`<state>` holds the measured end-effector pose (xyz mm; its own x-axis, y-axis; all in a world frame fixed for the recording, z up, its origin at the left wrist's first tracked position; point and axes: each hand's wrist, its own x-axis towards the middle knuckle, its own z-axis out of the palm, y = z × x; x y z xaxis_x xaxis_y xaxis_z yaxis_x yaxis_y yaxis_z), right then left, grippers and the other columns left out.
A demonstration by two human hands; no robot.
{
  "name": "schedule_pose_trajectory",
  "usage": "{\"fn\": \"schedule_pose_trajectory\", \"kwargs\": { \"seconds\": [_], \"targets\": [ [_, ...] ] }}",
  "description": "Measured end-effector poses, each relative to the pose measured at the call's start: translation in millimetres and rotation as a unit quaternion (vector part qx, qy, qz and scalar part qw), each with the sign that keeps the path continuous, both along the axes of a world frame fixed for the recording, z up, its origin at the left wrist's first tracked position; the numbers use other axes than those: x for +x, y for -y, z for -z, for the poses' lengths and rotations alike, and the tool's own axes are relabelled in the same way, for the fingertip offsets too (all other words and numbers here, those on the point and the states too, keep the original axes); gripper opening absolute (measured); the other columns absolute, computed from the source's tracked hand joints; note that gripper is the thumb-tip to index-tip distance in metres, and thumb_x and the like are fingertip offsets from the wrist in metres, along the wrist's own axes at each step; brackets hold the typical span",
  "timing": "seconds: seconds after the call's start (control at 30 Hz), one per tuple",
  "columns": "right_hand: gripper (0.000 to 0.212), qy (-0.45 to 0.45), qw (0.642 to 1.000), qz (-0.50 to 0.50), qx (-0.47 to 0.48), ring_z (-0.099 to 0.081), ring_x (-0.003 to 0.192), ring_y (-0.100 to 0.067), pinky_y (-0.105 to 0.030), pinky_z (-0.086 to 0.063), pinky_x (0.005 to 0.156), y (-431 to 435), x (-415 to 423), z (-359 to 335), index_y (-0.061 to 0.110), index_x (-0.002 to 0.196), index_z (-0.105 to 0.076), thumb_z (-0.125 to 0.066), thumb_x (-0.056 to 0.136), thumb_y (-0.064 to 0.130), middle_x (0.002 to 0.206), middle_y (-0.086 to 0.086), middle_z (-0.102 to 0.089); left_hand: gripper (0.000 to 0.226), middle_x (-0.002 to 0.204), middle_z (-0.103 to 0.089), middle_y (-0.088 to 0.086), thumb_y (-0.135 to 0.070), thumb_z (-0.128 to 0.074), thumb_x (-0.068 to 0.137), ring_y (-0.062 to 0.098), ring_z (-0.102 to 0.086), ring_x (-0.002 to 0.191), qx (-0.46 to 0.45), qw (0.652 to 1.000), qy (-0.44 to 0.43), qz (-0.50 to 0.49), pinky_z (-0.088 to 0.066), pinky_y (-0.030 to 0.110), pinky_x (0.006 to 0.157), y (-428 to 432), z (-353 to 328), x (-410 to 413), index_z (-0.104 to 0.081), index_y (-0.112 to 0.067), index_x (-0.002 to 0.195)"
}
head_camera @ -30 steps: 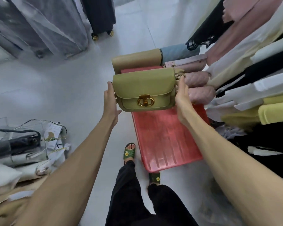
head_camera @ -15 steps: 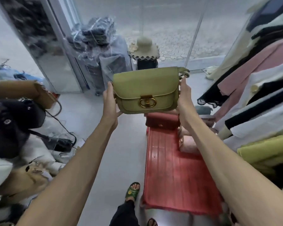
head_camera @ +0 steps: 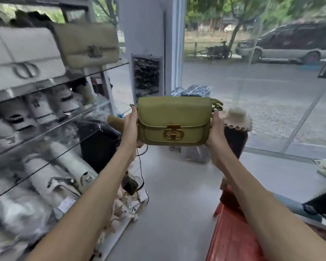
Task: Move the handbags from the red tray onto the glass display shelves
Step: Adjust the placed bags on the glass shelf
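Olive-green leather handbag (head_camera: pixel 174 117), flap front, gold clasp (head_camera: pixel 173 133) facing the wearer, chain strap (head_camera: pixel 217 106) bunched at its upper right corner. Held level in the air, clear of every support, between both hands: left hand (head_camera: pixel 130 127) laid flat on the left end with fingers running straight up the side; right hand (head_camera: pixel 215 132) pressed likewise to the right end, its fingers reaching up towards the chain, its fingertips partly hidden behind the bag. Neither hand curls round the bag; it is carried by pressure from the two palms. Red tray (head_camera: pixel 231 236) lies low on the floor under the right forearm, well apart from the bag. Glass display shelves (head_camera: pixel 105 71) stand to the left in several tiers; the top tier carries a white handbag (head_camera: pixel 24 57) and a beige quilted handbag (head_camera: pixel 87 45) up to its right end, and the lower tiers hold pale goods, too blurred to list. Step judged in hand: carrying from tray to shelves, bag lifted and not yet set down. Next move calls for a swing leftward, choice of a free stretch behind a shelf's front edge, and a level lowering with the clasp outward and the chain tucked clear of the glass.
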<state>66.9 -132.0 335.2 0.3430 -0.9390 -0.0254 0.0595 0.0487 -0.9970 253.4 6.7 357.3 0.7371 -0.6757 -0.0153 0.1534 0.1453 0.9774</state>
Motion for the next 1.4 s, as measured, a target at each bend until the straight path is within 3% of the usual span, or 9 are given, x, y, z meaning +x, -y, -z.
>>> {"fn": "schedule_pose_trajectory", "kwargs": {
  "seconds": [0.13,0.3,0.5,0.7,0.77,0.93,1.07,1.23,1.4],
  "targets": [
    [0.108,0.017,0.998,-0.064,0.008,-0.057,0.129,-0.024,-0.056,-0.049,0.106,-13,64,-14,0.046,0.146,-0.04,-0.031,0.056,0.105,0.145,0.002,-0.055,0.061,0.127,-0.063,-0.004,-0.073,-0.041,0.093,0.014,-0.063,0.109,0.001,0.999,0.018,-0.049,-0.056,0.043,0.08,-30,-12,52,-0.049,-0.031,0.135],
    [0.105,0.037,0.994,-0.104,-0.015,-0.06,0.124,-0.023,-0.055,-0.052,0.104,-22,138,-28,0.03,0.148,-0.043,-0.036,0.068,0.098,0.14,-0.003,-0.058,0.057,0.127,-0.062,-0.007,-0.07,-0.044,0.093,0.014,-0.06,0.113,-0.005,0.995,0.011,-0.095,-0.052,0.048,0.092,-55,-24,110,-0.045,-0.035,0.138],
    [0.128,0.04,0.989,-0.143,-0.01,-0.059,0.128,-0.022,-0.052,-0.05,0.108,-19,200,-17,0.037,0.15,-0.037,-0.043,0.045,0.11,0.144,0.001,-0.056,0.051,0.127,-0.063,-0.008,-0.067,-0.043,0.096,0.013,-0.061,0.111,0.002,0.994,0.008,-0.105,-0.052,0.042,0.081,-67,-24,163,-0.047,-0.036,0.135],
    [0.136,0.016,0.988,-0.151,-0.024,-0.057,0.129,-0.02,-0.051,-0.05,0.107,-17,232,-25,0.033,0.151,-0.038,-0.04,0.039,0.11,0.146,0.002,-0.053,0.047,0.13,-0.058,-0.005,-0.06,-0.046,0.098,0.013,-0.057,0.111,0.003,0.994,-0.005,-0.113,-0.052,0.051,0.094,-63,-15,195,-0.044,-0.032,0.136],
    [0.13,0.005,0.986,-0.162,-0.032,-0.06,0.126,-0.019,-0.05,-0.052,0.105,-9,242,-22,0.032,0.149,-0.04,-0.04,0.045,0.109,0.143,0.002,-0.056,0.046,0.131,-0.056,-0.004,-0.056,-0.046,0.1,0.011,-0.057,0.109,0.005,0.993,-0.01,-0.119,-0.053,0.048,0.091,-58,-9,204,-0.042,-0.03,0.137],
    [0.083,-0.005,0.983,-0.181,-0.025,-0.06,0.123,-0.017,-0.049,-0.052,0.106,11,270,-20,0.03,0.137,-0.046,-0.037,0.077,0.087,0.136,0.002,-0.058,0.039,0.13,-0.056,-0.004,-0.052,-0.047,0.101,0.012,-0.056,0.109,0.017,0.991,-0.001,-0.136,-0.051,0.041,0.08,-35,-1,227,-0.043,-0.028,0.132],
    [0.044,-0.004,0.976,-0.215,-0.036,-0.049,0.121,-0.018,-0.045,-0.044,0.111,48,302,-13,0.031,0.132,-0.033,-0.028,0.104,0.065,0.125,0.005,-0.047,0.035,0.129,-0.056,-0.002,-0.052,-0.047,0.1,0.017,-0.056,0.113,0.019,0.986,-0.005,-0.165,-0.051,0.048,0.091,-7,3,249,-0.044,-0.03,0.126],
    [0.067,-0.028,0.968,-0.249,-0.021,-0.051,0.118,-0.018,-0.037,-0.049,0.09,90,353,-25,0.021,0.153,-0.029,-0.031,0.103,0.066,0.138,-0.002,-0.046,0.039,0.135,-0.053,0.001,-0.049,-0.048,0.1,0.021,-0.054,0.118,0.015,0.971,-0.026,-0.238,-0.047,0.051,0.097,30,5,273,-0.041,-0.027,0.131],
    [0.072,-0.044,0.951,-0.304,-0.016,-0.055,0.122,-0.022,-0.046,-0.051,0.101,126,397,-23,0.025,0.152,-0.031,-0.029,0.099,0.074,0.142,-0.004,-0.048,0.028,0.139,-0.051,0.001,-0.049,-0.049,0.1,0.023,-0.052,0.122,0.018,0.954,-0.042,-0.298,-0.042,0.059,0.105,54,8,291,-0.043,-0.033,0.123]
  ]
}}
